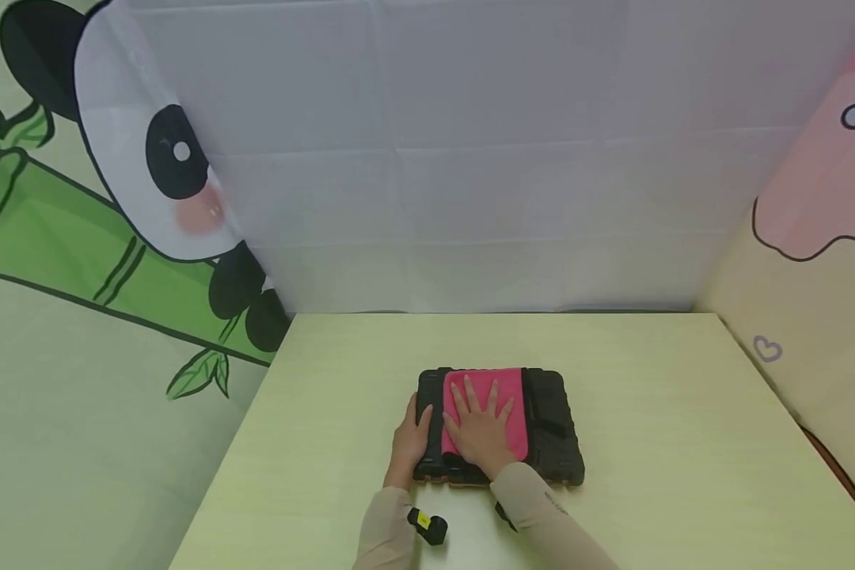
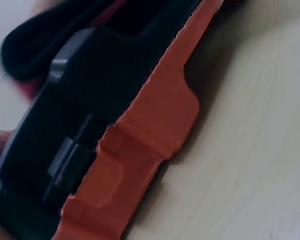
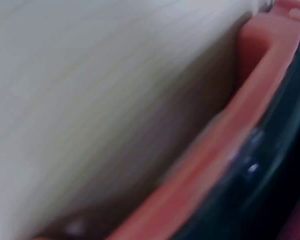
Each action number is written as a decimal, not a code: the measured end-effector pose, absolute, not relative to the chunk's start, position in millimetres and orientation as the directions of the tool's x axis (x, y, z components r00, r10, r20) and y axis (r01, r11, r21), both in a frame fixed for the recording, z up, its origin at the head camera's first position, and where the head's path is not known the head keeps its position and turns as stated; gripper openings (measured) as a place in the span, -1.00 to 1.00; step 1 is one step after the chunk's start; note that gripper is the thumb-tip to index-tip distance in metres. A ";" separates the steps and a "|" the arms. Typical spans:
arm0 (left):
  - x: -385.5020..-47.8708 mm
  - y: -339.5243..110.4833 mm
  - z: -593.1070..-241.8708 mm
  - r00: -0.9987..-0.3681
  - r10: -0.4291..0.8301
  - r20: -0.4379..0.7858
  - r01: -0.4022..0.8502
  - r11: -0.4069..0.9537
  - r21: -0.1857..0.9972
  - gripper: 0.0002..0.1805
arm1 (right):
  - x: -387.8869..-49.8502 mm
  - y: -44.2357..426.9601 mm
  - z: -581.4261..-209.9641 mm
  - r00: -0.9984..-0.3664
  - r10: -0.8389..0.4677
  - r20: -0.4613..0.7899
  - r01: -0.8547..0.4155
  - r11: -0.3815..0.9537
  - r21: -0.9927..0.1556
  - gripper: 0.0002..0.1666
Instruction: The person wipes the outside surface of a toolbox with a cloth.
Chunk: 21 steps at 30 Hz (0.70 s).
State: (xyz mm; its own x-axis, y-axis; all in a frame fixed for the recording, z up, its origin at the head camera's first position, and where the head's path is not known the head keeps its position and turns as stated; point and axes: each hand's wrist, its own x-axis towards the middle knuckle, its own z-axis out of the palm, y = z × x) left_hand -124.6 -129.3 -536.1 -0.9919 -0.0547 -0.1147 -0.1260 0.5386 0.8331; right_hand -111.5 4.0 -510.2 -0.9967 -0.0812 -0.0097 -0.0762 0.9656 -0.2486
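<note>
A black tool case (image 1: 554,427) with an orange lower part (image 2: 152,112) lies flat on the table. Across its top is a folded pink cloth (image 1: 518,419), whose dark folded edge (image 2: 25,52) shows in the left wrist view. My right hand (image 1: 483,431) rests on the cloth with its fingers spread straight. At the case's left side, my left hand (image 1: 408,442) holds the edge, thumb over the top and fingers along the side. Only a bit of that hand shows in the left wrist view; the right wrist view shows the case's orange edge (image 3: 205,165), blurred.
The pale wooden table (image 1: 670,412) extends around the case on all sides. Behind it hangs a plain white sheet (image 1: 484,198). A printed panda curtain (image 1: 150,158) stands to the left, and a pink and cream one (image 1: 819,277) to the right.
</note>
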 end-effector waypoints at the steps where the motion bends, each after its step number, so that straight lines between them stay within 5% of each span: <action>1: -124.1 -130.4 -537.0 -0.993 -0.045 -0.113 -0.119 0.549 0.828 -0.35 | -112.0 -1.6 -510.3 -0.996 -0.093 -0.015 -0.087 0.966 -0.245 -0.29; 12: -131.0 -140.4 -535.9 -0.996 0.003 -0.094 -0.078 0.542 0.837 -0.36 | -123.4 -13.6 -503.9 -0.986 -0.162 -0.044 -0.146 0.959 -0.242 -0.27; 21: -124.3 -143.4 -537.2 -0.990 -0.006 -0.140 -0.123 0.502 0.856 -0.34 | -132.8 44.7 -498.4 -0.980 -0.108 -0.166 -0.053 0.950 -0.307 -0.22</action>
State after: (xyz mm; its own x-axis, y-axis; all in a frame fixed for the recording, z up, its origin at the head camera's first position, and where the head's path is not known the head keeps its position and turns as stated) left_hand -124.3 -143.4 -537.2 -0.9902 -0.0055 -0.1395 -0.1235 0.5015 0.8563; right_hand -132.8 44.7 -498.4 -0.9803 -0.1077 -0.1658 -0.0526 0.9504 -0.3066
